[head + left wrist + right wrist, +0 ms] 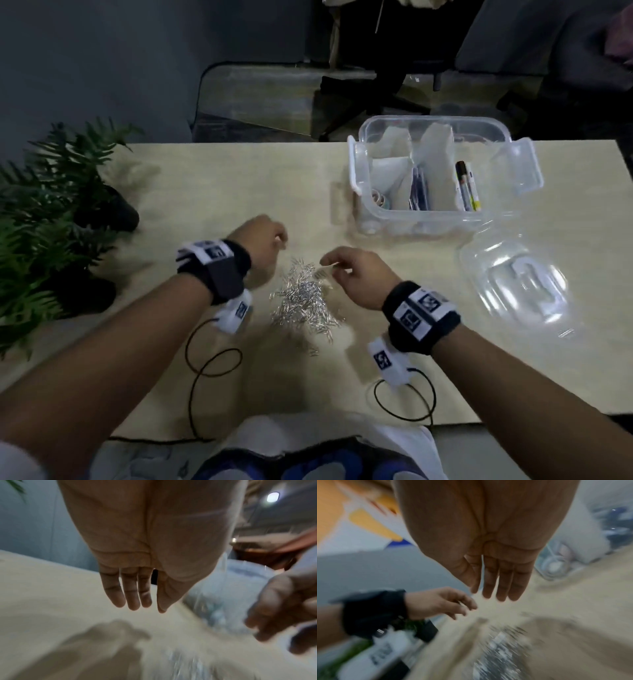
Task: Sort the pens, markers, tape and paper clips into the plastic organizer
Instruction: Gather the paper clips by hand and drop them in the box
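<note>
A pile of silver paper clips (303, 301) lies on the table between my two hands; it shows blurred in the wrist views (185, 666) (501, 649). My left hand (281, 241) hovers at the pile's far left, fingers straight and empty (137, 604). At the pile's far right, my right hand (330, 265) also has its fingers extended and holds nothing (494, 596). The clear plastic organizer (363, 161) stands at the back right. It holds markers (467, 186), pens (419, 192) and tape (380, 198) in separate compartments.
The organizer's clear lid (517, 284) lies on the table to the right of my right hand. A green plant in dark pots (58, 205) fills the table's left side. Black cables (212, 366) loop near the table's front edge.
</note>
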